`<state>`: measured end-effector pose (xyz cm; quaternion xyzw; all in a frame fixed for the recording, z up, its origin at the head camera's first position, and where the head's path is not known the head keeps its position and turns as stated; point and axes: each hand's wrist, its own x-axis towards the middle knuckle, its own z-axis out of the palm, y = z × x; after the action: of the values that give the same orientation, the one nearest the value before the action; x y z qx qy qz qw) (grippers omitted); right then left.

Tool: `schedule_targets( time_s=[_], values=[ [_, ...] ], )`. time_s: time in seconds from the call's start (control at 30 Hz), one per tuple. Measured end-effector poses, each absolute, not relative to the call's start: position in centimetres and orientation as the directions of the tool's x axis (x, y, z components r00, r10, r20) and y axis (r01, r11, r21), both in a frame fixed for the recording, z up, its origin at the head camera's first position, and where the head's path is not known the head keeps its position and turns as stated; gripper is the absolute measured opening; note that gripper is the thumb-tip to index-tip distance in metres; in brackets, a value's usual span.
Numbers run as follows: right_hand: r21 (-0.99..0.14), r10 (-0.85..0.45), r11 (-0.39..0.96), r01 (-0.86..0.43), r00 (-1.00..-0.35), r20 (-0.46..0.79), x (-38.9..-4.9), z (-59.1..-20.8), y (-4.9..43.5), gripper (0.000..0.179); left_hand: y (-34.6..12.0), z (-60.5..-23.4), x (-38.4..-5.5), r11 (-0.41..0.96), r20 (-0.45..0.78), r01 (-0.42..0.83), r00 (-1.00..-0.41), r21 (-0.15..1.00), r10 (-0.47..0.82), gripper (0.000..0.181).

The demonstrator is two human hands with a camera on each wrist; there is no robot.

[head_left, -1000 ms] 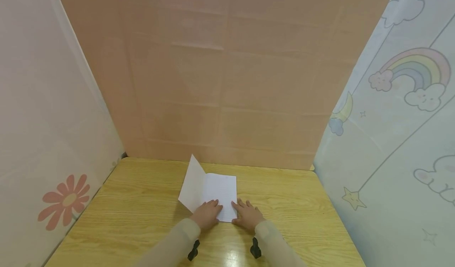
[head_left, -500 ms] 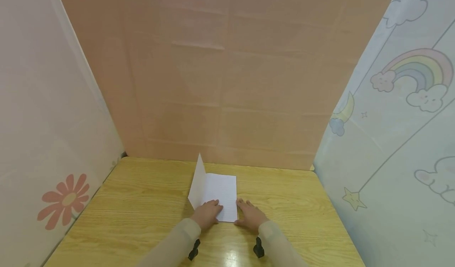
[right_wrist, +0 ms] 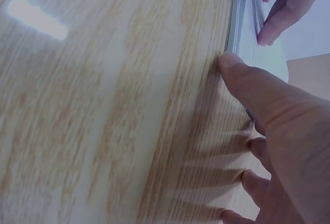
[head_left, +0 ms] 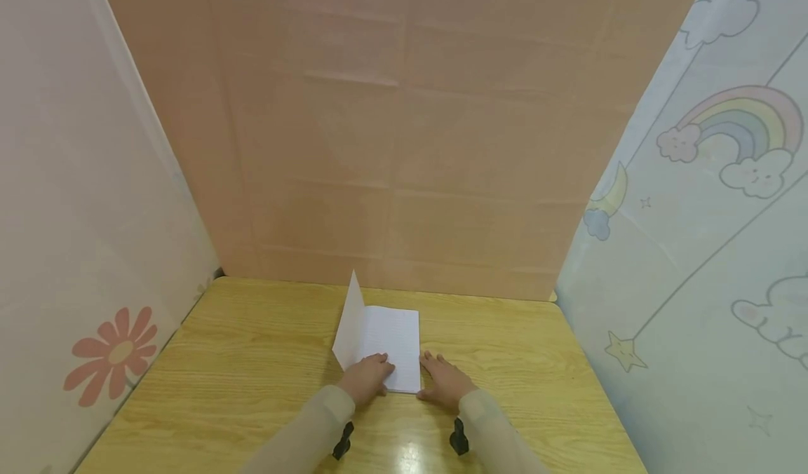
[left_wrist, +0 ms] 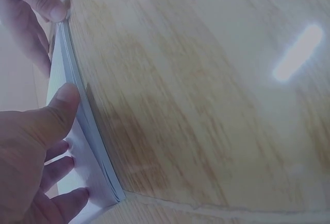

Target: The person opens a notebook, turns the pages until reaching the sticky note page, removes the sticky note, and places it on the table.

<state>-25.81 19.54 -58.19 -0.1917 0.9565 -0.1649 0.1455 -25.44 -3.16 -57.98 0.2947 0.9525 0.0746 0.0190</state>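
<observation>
An open notebook (head_left: 394, 341) with lined white pages lies on the table. Its left leaf (head_left: 351, 327) stands up at a steep angle by the fold. On the page near the fold rests my left hand (head_left: 366, 379), fingers spread and thumb by the bottom edge. My right hand (head_left: 445, 381) is at the lower right corner. In the right wrist view, its thumb (right_wrist: 247, 77) touches that corner, while the other fingertips are down on the wood beside the notebook. The left wrist view has the left thumb (left_wrist: 62, 110) at the edge of the page stack (left_wrist: 98, 147).
The wooden table (head_left: 252, 383) extends around the notebook. A plain tan backdrop (head_left: 391, 144) rises behind it. A panel with a red flower (head_left: 120, 351) stands at left, and one with a rainbow (head_left: 738, 123) stands at right.
The standing leaf has tipped up further, toward the right. My right hand has slid slightly right, from on the page to its edge. The left hand has stayed in place.
</observation>
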Motion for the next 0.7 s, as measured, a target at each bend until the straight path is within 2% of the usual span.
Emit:
schedule_targets(
  time_s=[0.23, 0.5, 0.6, 0.7],
  values=[
    [-0.347, -0.417, 0.878, -0.33, -0.883, -0.215, -25.8, -57.9, 19.5, 0.083, -3.5, -58.1, -25.6, 0.797, 0.043, 0.587, -0.808, 0.143, 0.588, 0.045],
    [-0.329, -0.403, 0.887, -0.324, -0.892, -0.206, -25.8, -58.0, 19.4, 0.083, -3.4, -57.1, -24.9, 0.805, 0.007, 0.564, -0.82, 0.187, 0.573, 0.042],
    [-0.332, -0.403, 0.886, -0.324, -0.893, -0.203, -25.8, -58.1, 19.5, 0.083, -3.3, -56.9, -24.8, 0.807, -0.007, 0.55, -0.825, 0.213, 0.565, 0.048],
    [-0.335, -0.402, 0.885, -0.323, -0.893, -0.203, -25.6, -58.1, 19.5, 0.083, -3.2, -57.1, -24.7, 0.801, 0.002, 0.541, -0.829, 0.256, 0.56, 0.063]
  ],
)
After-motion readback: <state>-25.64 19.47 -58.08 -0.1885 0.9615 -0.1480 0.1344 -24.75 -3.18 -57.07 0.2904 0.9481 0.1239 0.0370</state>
